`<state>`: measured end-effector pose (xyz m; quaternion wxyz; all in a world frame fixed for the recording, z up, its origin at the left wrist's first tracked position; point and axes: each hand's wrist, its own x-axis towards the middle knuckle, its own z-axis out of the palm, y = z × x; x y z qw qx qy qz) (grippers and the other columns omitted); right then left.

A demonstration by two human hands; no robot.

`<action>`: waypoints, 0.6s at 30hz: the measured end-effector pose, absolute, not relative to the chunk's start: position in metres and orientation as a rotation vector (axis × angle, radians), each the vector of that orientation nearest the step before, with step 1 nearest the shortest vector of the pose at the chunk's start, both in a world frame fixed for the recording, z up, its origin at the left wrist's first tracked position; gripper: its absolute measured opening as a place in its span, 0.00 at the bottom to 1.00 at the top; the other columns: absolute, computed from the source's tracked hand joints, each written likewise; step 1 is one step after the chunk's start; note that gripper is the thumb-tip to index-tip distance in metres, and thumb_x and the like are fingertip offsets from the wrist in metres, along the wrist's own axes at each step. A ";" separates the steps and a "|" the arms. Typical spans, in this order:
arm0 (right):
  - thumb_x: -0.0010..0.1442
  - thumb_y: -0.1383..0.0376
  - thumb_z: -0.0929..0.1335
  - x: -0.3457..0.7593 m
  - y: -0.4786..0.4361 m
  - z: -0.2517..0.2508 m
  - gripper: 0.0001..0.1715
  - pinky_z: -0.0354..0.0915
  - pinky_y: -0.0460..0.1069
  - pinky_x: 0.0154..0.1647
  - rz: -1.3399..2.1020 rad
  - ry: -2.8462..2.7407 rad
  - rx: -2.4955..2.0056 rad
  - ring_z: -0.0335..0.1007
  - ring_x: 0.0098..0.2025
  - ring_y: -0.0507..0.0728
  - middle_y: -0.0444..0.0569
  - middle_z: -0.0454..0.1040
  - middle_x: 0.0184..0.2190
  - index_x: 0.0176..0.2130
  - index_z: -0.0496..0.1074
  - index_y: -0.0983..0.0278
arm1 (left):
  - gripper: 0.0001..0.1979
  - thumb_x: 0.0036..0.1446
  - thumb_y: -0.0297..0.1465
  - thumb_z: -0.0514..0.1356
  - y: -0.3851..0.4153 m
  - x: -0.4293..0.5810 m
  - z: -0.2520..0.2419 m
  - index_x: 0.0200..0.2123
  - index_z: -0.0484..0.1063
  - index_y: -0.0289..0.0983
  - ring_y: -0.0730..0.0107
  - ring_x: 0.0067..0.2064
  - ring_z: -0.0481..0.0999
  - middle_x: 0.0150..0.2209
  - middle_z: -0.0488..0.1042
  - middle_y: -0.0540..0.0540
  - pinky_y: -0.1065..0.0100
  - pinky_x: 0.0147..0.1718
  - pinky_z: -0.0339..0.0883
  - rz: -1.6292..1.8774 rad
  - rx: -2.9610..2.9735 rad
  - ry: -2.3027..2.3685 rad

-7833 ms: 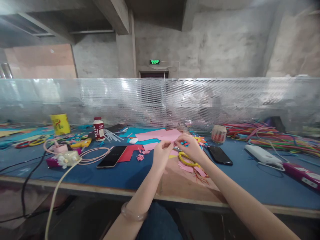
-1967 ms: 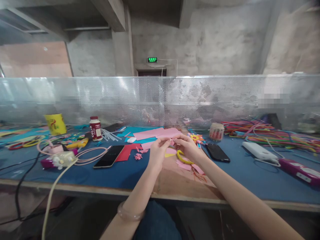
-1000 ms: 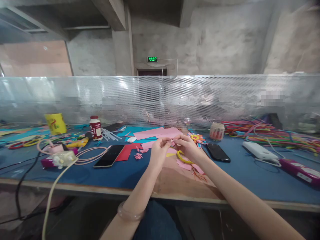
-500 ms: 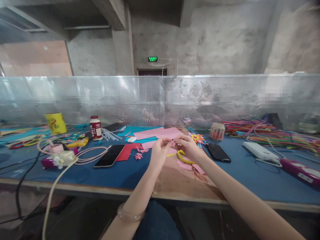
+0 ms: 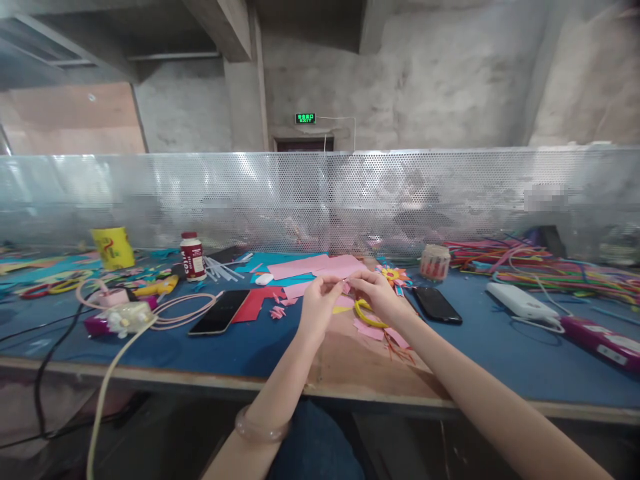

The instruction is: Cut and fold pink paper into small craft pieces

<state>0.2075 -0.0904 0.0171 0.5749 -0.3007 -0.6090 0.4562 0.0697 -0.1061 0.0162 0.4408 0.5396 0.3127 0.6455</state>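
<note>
My left hand [image 5: 319,305] and my right hand [image 5: 376,295] meet above the middle of the workbench, fingertips pinched together on a small pink paper piece [image 5: 345,287]. Just under my right hand lie yellow-handled scissors [image 5: 367,314] and several pink paper scraps [image 5: 370,330]. Behind the hands lie pink paper sheets [image 5: 320,267], and a finished paper flower [image 5: 393,273] sits to the right of them.
A black phone [image 5: 220,312] and red paper [image 5: 257,301] lie left of my hands; another phone [image 5: 437,304] lies right. A white bottle [image 5: 193,257], yellow cup [image 5: 113,248], cables, a power bank [image 5: 520,301] and coloured sticks [image 5: 550,270] crowd the blue table [image 5: 500,360]. A perforated metal screen [image 5: 320,200] backs it.
Both hands stay pinched on the pink piece in nearly the same spot, with only small finger shifts. The view has drifted slightly since the oldest frame.
</note>
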 end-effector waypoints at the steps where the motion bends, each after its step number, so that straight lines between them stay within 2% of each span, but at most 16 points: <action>1: 0.46 0.60 0.71 0.208 -0.090 0.017 0.10 0.54 0.45 0.24 1.071 -1.423 -0.700 0.59 0.22 0.48 0.43 0.69 0.20 0.25 0.72 0.65 | 0.07 0.44 0.30 0.63 -0.106 0.070 0.016 0.29 0.70 0.35 0.69 0.32 0.74 0.28 0.75 0.48 0.68 0.36 0.66 1.609 1.333 0.776; 8: 0.48 0.60 0.69 0.208 -0.089 0.014 0.09 0.57 0.47 0.26 1.098 -1.407 -0.614 0.62 0.24 0.50 0.47 0.72 0.24 0.26 0.74 0.65 | 0.07 0.43 0.30 0.63 -0.105 0.070 0.016 0.28 0.70 0.35 0.70 0.31 0.74 0.27 0.74 0.49 0.69 0.35 0.66 1.631 1.315 0.780; 18: 0.47 0.60 0.70 0.207 -0.093 0.018 0.09 0.57 0.46 0.27 1.055 -1.434 -0.654 0.62 0.24 0.50 0.43 0.69 0.23 0.25 0.72 0.64 | 0.07 0.43 0.29 0.63 -0.107 0.070 0.017 0.29 0.70 0.35 0.70 0.32 0.74 0.27 0.74 0.48 0.69 0.36 0.66 1.619 1.321 0.773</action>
